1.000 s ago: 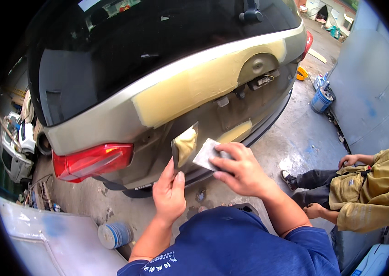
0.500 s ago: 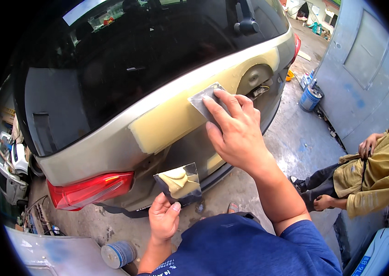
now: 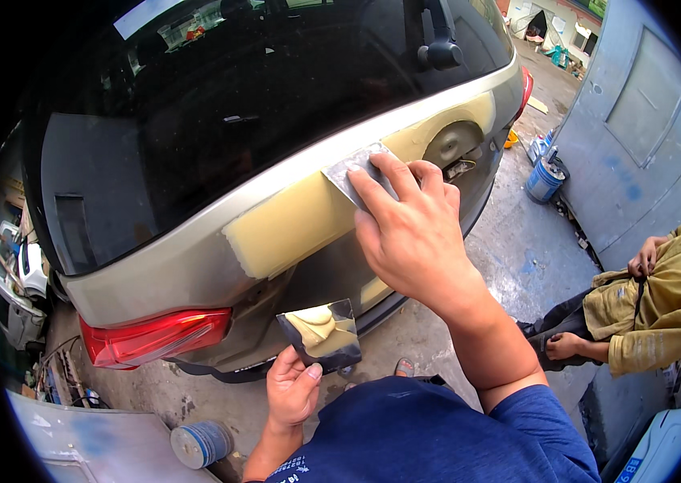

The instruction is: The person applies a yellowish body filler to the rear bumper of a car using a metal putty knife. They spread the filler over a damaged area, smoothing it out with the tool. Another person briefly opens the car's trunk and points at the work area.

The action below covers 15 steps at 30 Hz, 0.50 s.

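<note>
A broad band of pale yellow body filler (image 3: 288, 233) covers part of the car's tailgate (image 3: 139, 270) below the rear window. My right hand (image 3: 417, 229) presses a thin grey spreader (image 3: 356, 171) flat against the band, fingertips on its face. Its edge rests on the filler, left of the round recess (image 3: 455, 142). Lower down, my left hand (image 3: 292, 393) pinches a dark square plate (image 3: 340, 354) by its bottom corner, thumb on top. A thick lump of yellow filler (image 3: 312, 326) lies on that plate. The plate is held apart from the car.
The red tail light (image 3: 155, 334) sticks out at the lower left. A blue-grey bucket (image 3: 202, 444) stands on the floor near my left arm, another bucket (image 3: 546, 179) by the grey metal door (image 3: 638, 105). At right stands a person in a yellow jacket (image 3: 654, 306).
The spreader in my right hand has shifted slightly left along the filler. My left hand and its plate have moved slightly right. The view has tilted a little.
</note>
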Each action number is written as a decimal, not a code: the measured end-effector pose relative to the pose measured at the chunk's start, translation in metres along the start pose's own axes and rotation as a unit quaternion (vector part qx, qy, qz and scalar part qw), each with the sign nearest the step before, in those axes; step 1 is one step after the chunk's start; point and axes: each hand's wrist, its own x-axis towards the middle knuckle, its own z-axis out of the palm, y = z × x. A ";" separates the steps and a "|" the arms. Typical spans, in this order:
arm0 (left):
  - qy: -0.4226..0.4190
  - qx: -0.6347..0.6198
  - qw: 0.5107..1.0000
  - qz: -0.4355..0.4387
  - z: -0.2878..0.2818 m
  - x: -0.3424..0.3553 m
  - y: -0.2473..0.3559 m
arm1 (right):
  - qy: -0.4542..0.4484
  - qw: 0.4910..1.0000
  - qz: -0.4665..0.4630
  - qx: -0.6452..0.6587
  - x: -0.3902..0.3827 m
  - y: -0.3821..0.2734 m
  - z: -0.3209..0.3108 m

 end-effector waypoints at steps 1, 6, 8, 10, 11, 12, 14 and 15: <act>0.003 0.001 1.000 -0.001 0.001 0.000 0.000 | 0.000 1.000 -0.001 0.001 0.001 0.000 0.000; 0.005 0.001 1.000 -0.004 0.003 0.001 0.000 | -0.017 1.000 0.000 0.003 0.004 0.000 0.000; 0.011 0.002 1.000 -0.003 0.006 0.002 0.001 | -0.021 1.000 0.000 0.001 0.005 -0.001 0.000; 0.012 0.004 1.000 -0.004 0.006 0.002 0.000 | -0.024 1.000 0.000 -0.003 0.004 -0.001 0.001; 0.011 0.004 1.000 -0.005 0.003 0.002 0.000 | -0.018 1.000 -0.004 0.002 0.003 -0.001 0.002; 0.009 0.005 1.000 -0.006 0.001 0.002 -0.001 | -0.013 1.000 -0.008 0.006 0.001 0.001 0.004; 0.011 0.003 1.000 -0.012 0.000 0.001 -0.001 | -0.014 1.000 -0.009 0.005 -0.003 0.001 0.002; 0.012 0.003 1.000 -0.015 -0.001 0.001 -0.001 | -0.021 1.000 -0.007 -0.001 -0.004 0.001 -0.001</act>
